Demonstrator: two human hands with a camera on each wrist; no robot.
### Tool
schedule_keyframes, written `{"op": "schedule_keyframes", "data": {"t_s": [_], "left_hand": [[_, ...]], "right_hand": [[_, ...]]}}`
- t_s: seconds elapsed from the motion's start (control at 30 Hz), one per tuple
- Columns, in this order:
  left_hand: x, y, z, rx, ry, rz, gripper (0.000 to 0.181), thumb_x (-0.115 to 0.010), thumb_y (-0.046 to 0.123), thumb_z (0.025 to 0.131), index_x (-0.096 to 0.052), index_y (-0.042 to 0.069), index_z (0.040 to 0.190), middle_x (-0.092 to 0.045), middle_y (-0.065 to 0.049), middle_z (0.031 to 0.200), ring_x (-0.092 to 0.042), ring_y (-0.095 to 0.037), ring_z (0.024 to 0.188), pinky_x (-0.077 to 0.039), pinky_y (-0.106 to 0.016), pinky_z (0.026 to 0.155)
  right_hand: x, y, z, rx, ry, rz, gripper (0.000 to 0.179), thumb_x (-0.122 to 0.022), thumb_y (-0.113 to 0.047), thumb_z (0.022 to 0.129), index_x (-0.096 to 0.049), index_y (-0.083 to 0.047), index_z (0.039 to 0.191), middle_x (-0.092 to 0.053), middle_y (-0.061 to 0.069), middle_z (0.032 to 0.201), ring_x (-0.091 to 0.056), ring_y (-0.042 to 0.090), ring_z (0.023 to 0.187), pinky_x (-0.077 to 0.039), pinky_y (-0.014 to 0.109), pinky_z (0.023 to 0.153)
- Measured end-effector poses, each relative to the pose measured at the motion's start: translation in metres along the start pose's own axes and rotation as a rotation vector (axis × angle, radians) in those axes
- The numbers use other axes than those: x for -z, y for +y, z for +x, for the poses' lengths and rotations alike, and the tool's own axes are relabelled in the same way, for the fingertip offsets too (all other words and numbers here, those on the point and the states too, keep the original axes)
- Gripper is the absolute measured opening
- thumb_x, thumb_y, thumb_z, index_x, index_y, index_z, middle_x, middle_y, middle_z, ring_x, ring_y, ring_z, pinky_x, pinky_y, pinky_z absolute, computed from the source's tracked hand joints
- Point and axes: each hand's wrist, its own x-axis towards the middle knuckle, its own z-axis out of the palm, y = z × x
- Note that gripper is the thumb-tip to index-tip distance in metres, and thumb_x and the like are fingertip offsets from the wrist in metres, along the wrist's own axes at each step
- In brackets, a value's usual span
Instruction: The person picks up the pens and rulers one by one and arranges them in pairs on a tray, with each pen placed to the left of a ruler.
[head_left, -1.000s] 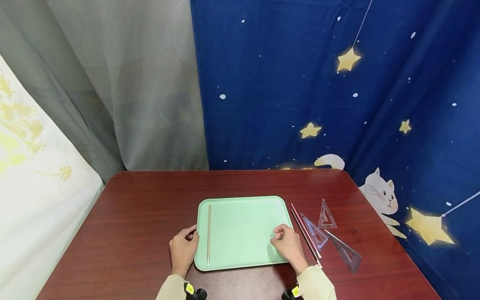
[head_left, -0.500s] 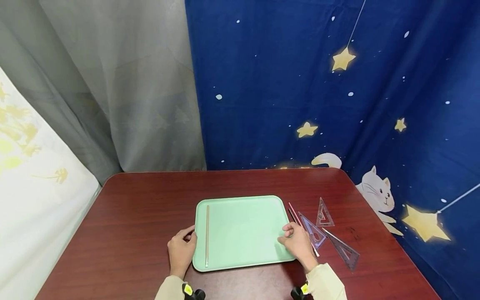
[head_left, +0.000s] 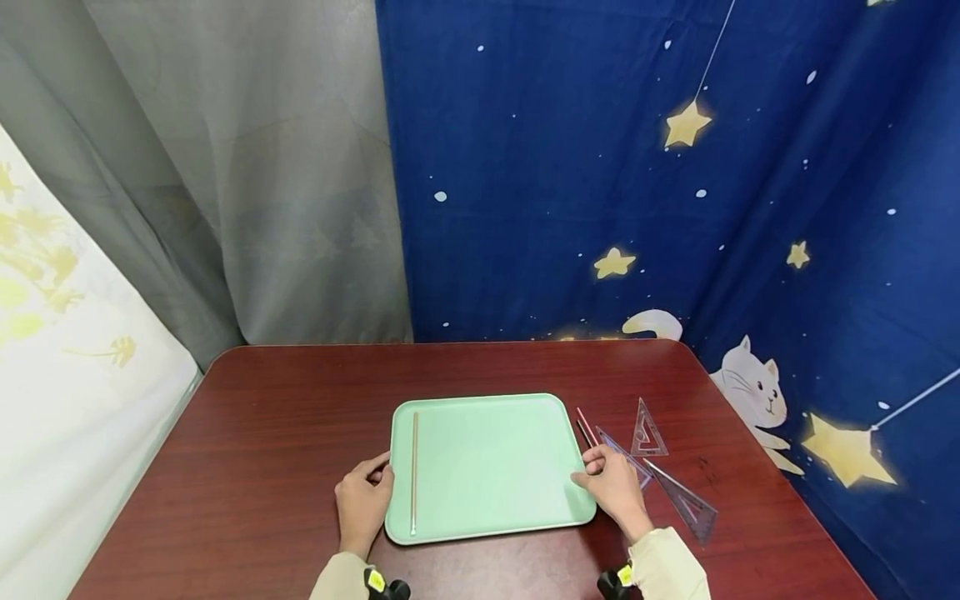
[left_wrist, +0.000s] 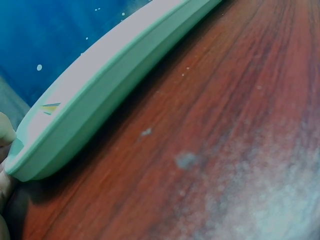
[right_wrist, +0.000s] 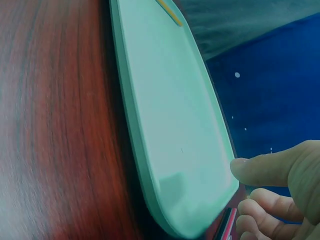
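A light green tray (head_left: 495, 467) lies on the table, with a long, thin brown pencil-like stick (head_left: 414, 475) along its left side. My left hand (head_left: 363, 504) grips the tray's left edge, its thumb over the rim and fingers lower down, partly cut off in the left wrist view. At the opposite edge is my right hand (head_left: 617, 487). In the right wrist view its thumb (right_wrist: 260, 169) reaches the tray's rim near a corner, and the other fingers (right_wrist: 272, 202) are loosely curled outside the rim, a gap below the thumb.
Right of the tray lie a red stick (head_left: 587, 423) and a darker one, partly behind my right hand. Near them are several clear set squares, one standing farther back (head_left: 648, 433) and one nearer the front (head_left: 688, 504). Curtains hang behind the dark red table (head_left: 300, 400).
My right hand has moved rightward from over the tray's surface to its right edge, covering part of the sticks and a set square. The left hand keeps its place at the left edge.
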Motion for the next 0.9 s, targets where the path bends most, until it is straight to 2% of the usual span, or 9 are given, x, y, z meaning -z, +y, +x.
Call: {"op": "schedule_keyframes", "data": {"t_s": [0.43, 0.7, 0.9], "left_hand": [[0.000, 0.001, -0.001, -0.001, -0.005, -0.002, 0.019, -0.064, 0.006, 0.078, -0.074, 0.012, 0.093, -0.063, 0.003, 0.067, -0.052, -0.005, 0.059, -0.041, -0.023, 0.056], [-0.001, 0.001, 0.000, -0.004, 0.010, 0.001, 0.019, -0.065, 0.007, 0.077, -0.075, 0.013, 0.092, -0.063, 0.004, 0.066, -0.052, -0.004, 0.058, -0.042, -0.023, 0.057], [0.000, 0.001, -0.001, 0.003, 0.013, -0.003, 0.019, -0.065, 0.007, 0.077, -0.075, 0.013, 0.092, -0.061, 0.005, 0.065, -0.050, -0.003, 0.057, -0.041, -0.021, 0.056]], "right_hand": [[0.014, 0.018, 0.003, -0.023, 0.016, -0.029, 0.027, -0.075, -0.014, 0.068, -0.064, -0.002, 0.090, -0.058, 0.000, 0.069, -0.052, 0.014, 0.063, -0.041, 0.032, 0.061], [0.024, 0.033, 0.010, -0.038, 0.021, -0.072, 0.029, -0.073, -0.014, 0.069, -0.065, -0.001, 0.095, -0.061, 0.001, 0.072, -0.057, 0.017, 0.067, -0.043, 0.037, 0.063], [0.027, 0.041, 0.011, -0.038, 0.027, -0.086, 0.030, -0.072, -0.012, 0.069, -0.065, 0.000, 0.096, -0.063, 0.002, 0.073, -0.057, 0.016, 0.066, -0.043, 0.035, 0.063]]}}
